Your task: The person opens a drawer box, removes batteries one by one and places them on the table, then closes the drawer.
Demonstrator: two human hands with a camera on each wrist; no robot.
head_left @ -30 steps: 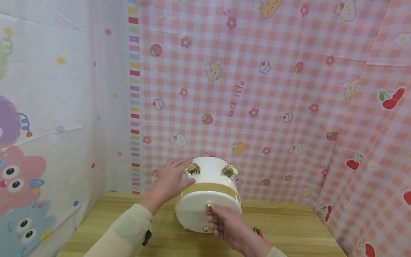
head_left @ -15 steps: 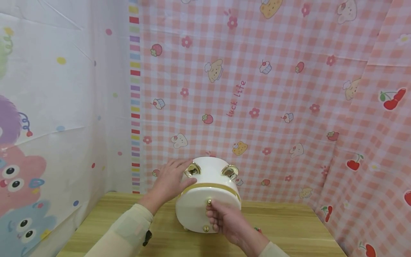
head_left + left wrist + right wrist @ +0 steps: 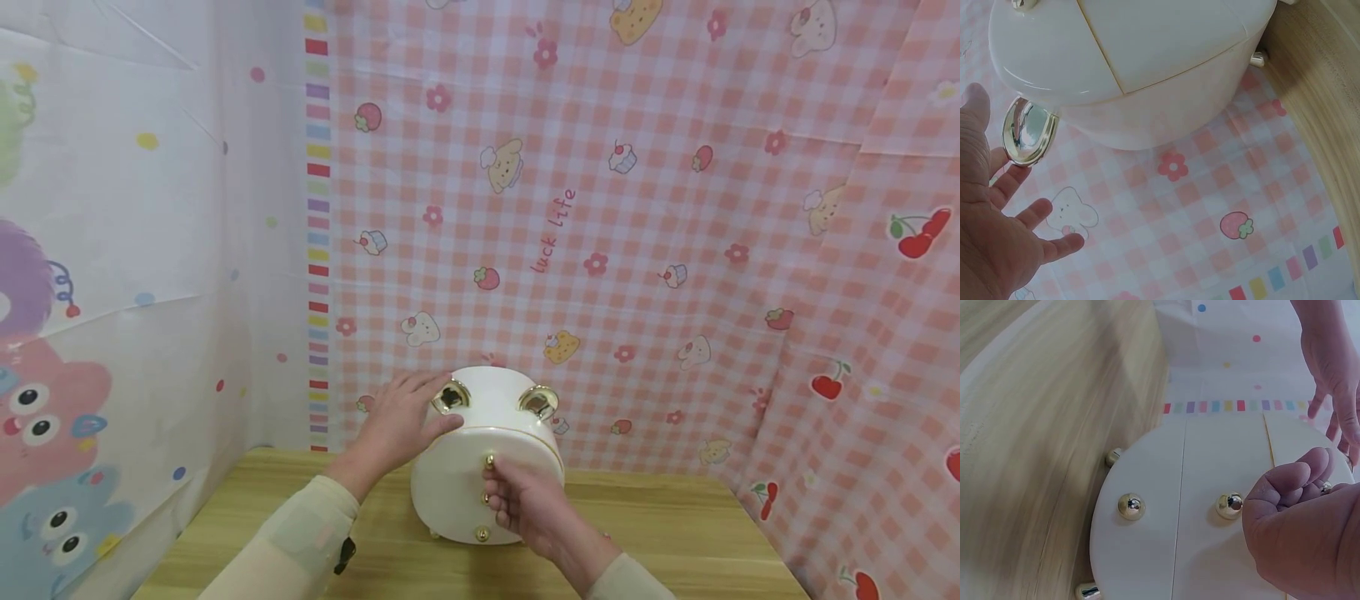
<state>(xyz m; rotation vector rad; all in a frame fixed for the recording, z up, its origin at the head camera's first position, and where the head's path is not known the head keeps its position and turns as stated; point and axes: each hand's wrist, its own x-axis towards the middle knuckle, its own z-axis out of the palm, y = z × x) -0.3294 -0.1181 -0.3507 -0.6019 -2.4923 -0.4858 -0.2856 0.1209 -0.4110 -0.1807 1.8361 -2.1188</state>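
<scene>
A glossy white rounded box (image 3: pixel 450 492) with gold knobs on its sectioned front stands on the table. Gold ear-shaped rings (image 3: pixel 538 403) stick up from its top. My right hand (image 3: pixel 528 504) pinches the upper gold knob (image 3: pixel 490 460) between thumb and curled fingers; in the right wrist view they mostly cover it. Beneath it show the middle knob (image 3: pixel 1230 505) and the lowest knob (image 3: pixel 1130 506). A thin gold line (image 3: pixel 1270 447) marks the upper section's edge. My left hand (image 3: pixel 401 421) lies beside the left ear (image 3: pixel 1030 131), fingers extended, some fingertips at its rim.
The wood-grain table (image 3: pixel 660 533) extends to both sides of the box. A pink checked cloth (image 3: pixel 585 208) hangs close behind it, and a white printed cloth (image 3: pixel 150 375) hangs at the left. Small gold feet (image 3: pixel 1088 591) hold the box off the table.
The upper section has moved back into the box with my right hand on its knob; the wide gold band above it has narrowed to a thin line. My left hand has stayed nearly still.
</scene>
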